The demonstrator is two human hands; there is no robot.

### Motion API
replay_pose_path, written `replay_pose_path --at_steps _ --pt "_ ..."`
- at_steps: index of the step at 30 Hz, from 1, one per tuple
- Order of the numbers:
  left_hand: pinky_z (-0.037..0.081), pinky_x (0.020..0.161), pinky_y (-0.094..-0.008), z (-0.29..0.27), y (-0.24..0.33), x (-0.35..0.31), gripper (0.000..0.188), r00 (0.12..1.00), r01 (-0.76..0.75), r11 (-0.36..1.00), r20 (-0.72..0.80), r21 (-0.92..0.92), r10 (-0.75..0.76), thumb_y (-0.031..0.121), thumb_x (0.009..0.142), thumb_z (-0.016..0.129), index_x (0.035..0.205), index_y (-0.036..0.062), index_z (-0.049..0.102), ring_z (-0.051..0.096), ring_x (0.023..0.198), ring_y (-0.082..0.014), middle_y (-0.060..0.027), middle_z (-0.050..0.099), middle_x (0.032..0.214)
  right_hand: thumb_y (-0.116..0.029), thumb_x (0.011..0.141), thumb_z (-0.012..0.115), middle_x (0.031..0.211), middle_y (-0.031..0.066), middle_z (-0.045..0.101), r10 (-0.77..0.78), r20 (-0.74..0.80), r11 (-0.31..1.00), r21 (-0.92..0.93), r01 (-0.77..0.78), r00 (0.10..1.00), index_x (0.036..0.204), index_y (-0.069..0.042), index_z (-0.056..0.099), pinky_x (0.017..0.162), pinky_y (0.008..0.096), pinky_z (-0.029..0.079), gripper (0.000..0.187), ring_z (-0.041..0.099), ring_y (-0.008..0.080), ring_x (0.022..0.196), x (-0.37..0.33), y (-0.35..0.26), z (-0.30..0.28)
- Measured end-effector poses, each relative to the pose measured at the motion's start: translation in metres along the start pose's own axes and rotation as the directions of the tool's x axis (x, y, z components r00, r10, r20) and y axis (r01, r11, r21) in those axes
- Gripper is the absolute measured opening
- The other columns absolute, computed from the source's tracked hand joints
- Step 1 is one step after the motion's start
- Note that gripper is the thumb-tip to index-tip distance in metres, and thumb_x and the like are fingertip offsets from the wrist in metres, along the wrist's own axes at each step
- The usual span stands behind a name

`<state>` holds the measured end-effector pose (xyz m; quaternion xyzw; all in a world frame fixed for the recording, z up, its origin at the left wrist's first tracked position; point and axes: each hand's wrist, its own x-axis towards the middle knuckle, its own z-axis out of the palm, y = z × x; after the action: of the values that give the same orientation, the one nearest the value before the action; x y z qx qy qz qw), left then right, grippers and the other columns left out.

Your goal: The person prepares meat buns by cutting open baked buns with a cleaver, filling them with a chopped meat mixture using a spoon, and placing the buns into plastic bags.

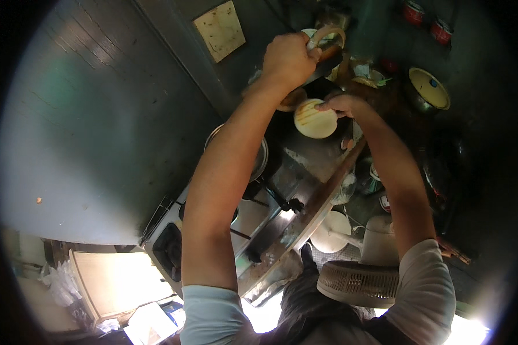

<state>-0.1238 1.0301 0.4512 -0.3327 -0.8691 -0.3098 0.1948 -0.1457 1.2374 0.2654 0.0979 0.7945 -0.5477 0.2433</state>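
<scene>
**Both hands over the far end of a dim counter; pale disc in the right**

Surroundings: stove (168, 248) lower left, counter (319, 158) running up from it, dark knobbed piece (294, 205) near its edge. Ribbed grille (357, 283) of what looks like a fan between the torso and the right arm. The left forearm lies across the view of the stove and a round pot (265, 154).

Right hand (342, 105): thumb and fingers pinched on the rim of the pale disc (313, 122), brown-streaked, held above the counter. Left hand (290, 56): fingers curled closed on a tan loop (339, 35), farther off.

Containers: yellow bowl (422, 92) to the right, small blue item (433, 83) inside. Two red cans (441, 30) upper right.

Hard to make out: pot's contents, behind the forearm; left fingertips; whatever the loop belongs to. Sleeves cut off below.
</scene>
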Motion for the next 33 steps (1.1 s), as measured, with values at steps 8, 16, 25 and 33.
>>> replay_pose_path --at_steps 8,16,25,33 --pt "0.05 0.072 -0.0404 -0.007 -0.002 0.01 0.031 1.0 0.002 1.0 0.018 -0.024 -0.002 0.029 0.083 0.065 0.095 0.0004 0.066 0.065 0.079 -0.0354 -0.0209 0.065 0.079 -0.038 0.076 0.074 0.136 0.0097 0.048 -0.264 -0.344 0.93 -0.34 0.143 0.901 0.135 -0.011 0.046 0.099 0.0353 0.04 0.071 0.046 0.0268 0.124 0.03 -0.064 0.069" --pt "0.048 0.07 -0.0419 0.012 0.009 -0.003 0.03 0.995 -0.096 0.99 -0.025 -0.101 0.093 0.028 0.082 0.065 0.091 -0.0006 0.065 0.064 0.078 -0.037 -0.0211 0.064 0.08 -0.039 0.075 0.075 0.134 0.0109 0.05 -0.204 -0.422 0.948 0.14 0.285 0.884 0.134 -0.008 0.046 0.094 0.0353 0.043 0.073 0.048 0.0255 0.121 0.03 0.013 0.041" --pt "0.05 0.067 -0.0456 0.078 0.026 -0.104 0.021 0.966 -0.033 0.999 0.256 -0.03 0.04 0.025 0.082 0.065 0.094 0.0077 0.062 0.063 0.078 -0.0371 -0.0183 0.064 0.079 -0.021 0.093 0.057 0.119 0.0153 0.059 -0.061 -0.322 0.633 0.72 0.286 0.945 0.123 0.0 0.051 0.093 0.0348 0.049 0.037 0.06 0.0234 0.107 -0.256 0.074 0.008" --pt "0.05 0.082 -0.0387 0.098 0.044 -0.187 0.045 0.843 0.481 0.1 0.428 -0.871 -0.325 0.028 0.092 0.059 0.127 0.005 0.045 0.061 0.097 -0.0239 -0.0092 0.059 0.115 -0.025 0.092 0.06 0.121 0.0136 0.056 -0.172 -0.408 0.611 0.67 0.422 0.897 0.129 -0.001 0.043 0.091 0.0342 0.049 0.047 0.058 0.0213 0.108 -0.262 0.025 0.049"
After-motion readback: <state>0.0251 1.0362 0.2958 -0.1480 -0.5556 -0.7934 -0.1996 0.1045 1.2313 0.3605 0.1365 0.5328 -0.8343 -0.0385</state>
